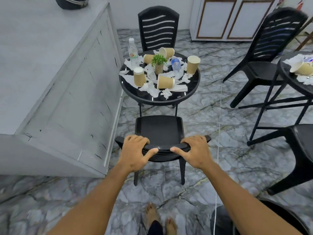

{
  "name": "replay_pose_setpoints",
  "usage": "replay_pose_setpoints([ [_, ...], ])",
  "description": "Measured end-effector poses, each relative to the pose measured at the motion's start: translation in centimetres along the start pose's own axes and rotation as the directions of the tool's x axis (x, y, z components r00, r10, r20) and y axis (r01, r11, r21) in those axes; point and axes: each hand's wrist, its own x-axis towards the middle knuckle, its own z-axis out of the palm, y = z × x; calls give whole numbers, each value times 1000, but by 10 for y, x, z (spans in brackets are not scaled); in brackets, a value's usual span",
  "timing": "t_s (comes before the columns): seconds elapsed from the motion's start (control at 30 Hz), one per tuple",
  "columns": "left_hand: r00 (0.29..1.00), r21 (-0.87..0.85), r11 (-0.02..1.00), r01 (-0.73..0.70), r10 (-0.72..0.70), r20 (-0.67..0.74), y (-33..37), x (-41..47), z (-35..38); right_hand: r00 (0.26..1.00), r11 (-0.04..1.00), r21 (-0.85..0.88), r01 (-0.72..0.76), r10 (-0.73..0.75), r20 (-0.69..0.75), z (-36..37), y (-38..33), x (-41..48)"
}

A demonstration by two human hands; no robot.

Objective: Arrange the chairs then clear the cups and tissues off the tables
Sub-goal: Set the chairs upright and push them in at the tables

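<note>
The top rail of a black chair (159, 128) is grasped by both grips. The left grip (135, 150) is curled over the rail's left part and the right grip (194, 150) over its right part. The fingers are hooked over the far edge, and the thumbs are laid along the near face, pointed at each other with a gap between.

The chair's seat is seen just beyond the grips, turned toward a round black table (159, 100) straight ahead of them. On that table five brown paper cups (139, 77) are scattered among crumpled white tissues (152, 89); two cups are stood up and three are laid on their sides. A small potted plant (158, 63) is set in the middle. A clear bottle (133, 53) is stood at the far left.

A second chair (158, 28) is placed at the table's far side. Well to the right of the right grip, a third chair (271, 48) is stood beside a second table (284, 77), on which another cup (301, 69) is laid among more tissues. A grey panelled wall (67, 82) is seen left of the left grip.
</note>
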Motion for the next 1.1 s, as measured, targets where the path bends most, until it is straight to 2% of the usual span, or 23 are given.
replay_pose_setpoints([
  [0.13,962,-42,961,272,-269,49,9,-6,-6,996,998,-12,-64,65,62,-8,-6,-1],
  [0.27,935,-143,925,353,-343,94,12,-3,-7,985,991,-33,-131,133,109,-8,-7,0],
  [0.43,942,-219,917,334,-320,101,-1,5,-5,976,983,-7,-184,184,118,-7,-17,0],
  [0.57,948,-216,924,317,-303,94,-8,-1,-5,976,983,-13,-181,181,119,-1,-22,-5],
  [0.73,947,-192,931,309,-283,153,-14,0,-5,967,980,14,-197,192,167,-4,-25,-5],
  [0.8,958,-269,919,288,-273,92,-18,1,-6,963,980,14,-200,193,190,-10,-31,-11],
  [0.87,938,-349,878,328,-347,8,-17,4,-14,957,981,13,-194,186,223,-11,-34,-10],
  [0.9,932,-332,878,346,-361,17,-15,5,-17,954,982,6,-188,181,239,-11,-33,-8],
  [1.0,957,-113,955,275,-260,128,-3,-2,-18,951,988,-5,-157,152,270,-11,-25,-2],
  [1.1,954,-51,960,276,-267,139,0,-3,-18,951,991,3,-134,128,281,-10,-24,-2],
])
